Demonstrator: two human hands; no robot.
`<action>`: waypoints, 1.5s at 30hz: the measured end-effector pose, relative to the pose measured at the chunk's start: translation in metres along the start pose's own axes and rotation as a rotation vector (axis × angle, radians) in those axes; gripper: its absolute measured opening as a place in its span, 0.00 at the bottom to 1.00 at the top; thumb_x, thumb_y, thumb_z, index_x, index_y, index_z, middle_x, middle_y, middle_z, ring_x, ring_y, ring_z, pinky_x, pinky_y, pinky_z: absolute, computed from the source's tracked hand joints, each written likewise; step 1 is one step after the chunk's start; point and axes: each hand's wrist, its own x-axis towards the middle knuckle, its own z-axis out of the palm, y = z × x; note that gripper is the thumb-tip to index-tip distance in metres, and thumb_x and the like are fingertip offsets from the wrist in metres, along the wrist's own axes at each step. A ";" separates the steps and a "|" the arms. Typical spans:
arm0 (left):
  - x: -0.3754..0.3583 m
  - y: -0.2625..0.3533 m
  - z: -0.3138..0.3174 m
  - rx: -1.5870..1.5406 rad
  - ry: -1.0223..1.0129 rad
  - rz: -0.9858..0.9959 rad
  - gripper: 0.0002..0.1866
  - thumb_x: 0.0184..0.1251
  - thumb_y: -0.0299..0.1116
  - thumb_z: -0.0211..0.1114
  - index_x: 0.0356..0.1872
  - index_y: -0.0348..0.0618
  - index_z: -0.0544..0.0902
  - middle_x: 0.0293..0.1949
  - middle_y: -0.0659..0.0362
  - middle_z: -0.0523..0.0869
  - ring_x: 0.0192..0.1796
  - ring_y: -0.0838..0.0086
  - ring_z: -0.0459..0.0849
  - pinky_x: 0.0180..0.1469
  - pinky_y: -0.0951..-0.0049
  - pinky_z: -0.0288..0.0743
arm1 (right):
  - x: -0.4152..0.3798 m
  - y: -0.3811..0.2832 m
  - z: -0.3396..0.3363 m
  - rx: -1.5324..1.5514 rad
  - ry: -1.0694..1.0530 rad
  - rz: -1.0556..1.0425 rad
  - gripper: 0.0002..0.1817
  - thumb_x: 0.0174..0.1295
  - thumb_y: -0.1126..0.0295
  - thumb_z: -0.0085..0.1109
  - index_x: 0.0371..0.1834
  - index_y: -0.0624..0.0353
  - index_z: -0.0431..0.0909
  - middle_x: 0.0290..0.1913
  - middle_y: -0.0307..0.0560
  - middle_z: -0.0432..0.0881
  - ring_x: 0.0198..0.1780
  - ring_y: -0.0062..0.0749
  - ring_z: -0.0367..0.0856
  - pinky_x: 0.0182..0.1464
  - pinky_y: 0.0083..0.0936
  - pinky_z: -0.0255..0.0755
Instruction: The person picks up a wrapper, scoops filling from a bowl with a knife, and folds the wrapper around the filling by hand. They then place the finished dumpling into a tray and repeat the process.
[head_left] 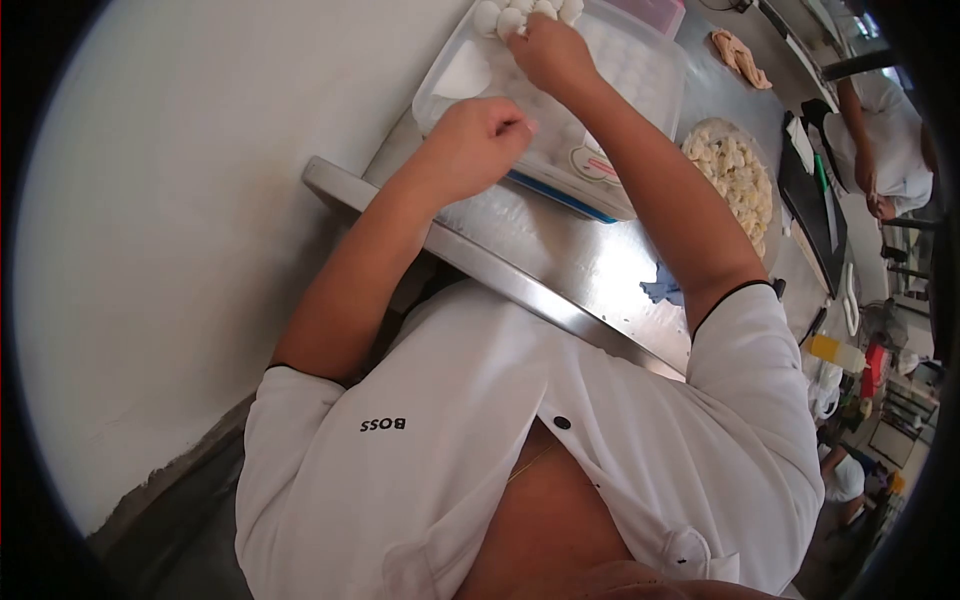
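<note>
A translucent plastic container (pixel 455 60) with a label on its front stands on the metal table, holding rows of pale round pieces seen dimly through its cover. Several white balls (pixel 487 18) sit together at its far left corner. My right hand (pixel 550 58) reaches over the container, its fingers closed at one of these balls; the fingertips are partly hidden. Nearer to me, my left hand (pixel 475 148) is curled above the container's left front part. Whatever lies inside its fingers, if anything, cannot be seen.
On the metal table (pixel 560 250) a bowl of pale pieces (pixel 730 175) stands right of my right forearm. Behind it lie a beige cloth (pixel 740 58), a black board (pixel 812 215) and a green-handled knife (pixel 826 195). A wall (pixel 200 200) borders the left. Another person (pixel 885 130) stands at right.
</note>
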 end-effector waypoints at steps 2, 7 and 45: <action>0.001 -0.001 0.003 0.035 -0.023 0.067 0.12 0.71 0.38 0.61 0.37 0.38 0.83 0.24 0.64 0.81 0.23 0.83 0.72 0.26 0.78 0.68 | -0.004 -0.002 0.001 -0.068 -0.150 -0.036 0.18 0.59 0.58 0.56 0.38 0.63 0.83 0.38 0.61 0.85 0.43 0.54 0.84 0.48 0.44 0.77; 0.001 0.002 0.002 0.061 0.109 0.122 0.12 0.71 0.38 0.62 0.36 0.39 0.83 0.23 0.64 0.80 0.21 0.84 0.71 0.24 0.78 0.66 | -0.002 -0.028 0.023 -0.126 -0.276 -0.083 0.14 0.57 0.63 0.57 0.38 0.62 0.83 0.43 0.59 0.85 0.45 0.52 0.85 0.47 0.43 0.78; -0.074 0.067 0.137 -0.881 -0.424 -0.053 0.15 0.75 0.34 0.57 0.53 0.33 0.79 0.50 0.55 0.83 0.47 0.68 0.83 0.46 0.62 0.80 | -0.291 0.063 -0.169 0.949 -0.137 0.317 0.16 0.63 0.61 0.64 0.46 0.62 0.80 0.34 0.38 0.82 0.33 0.17 0.77 0.35 0.19 0.71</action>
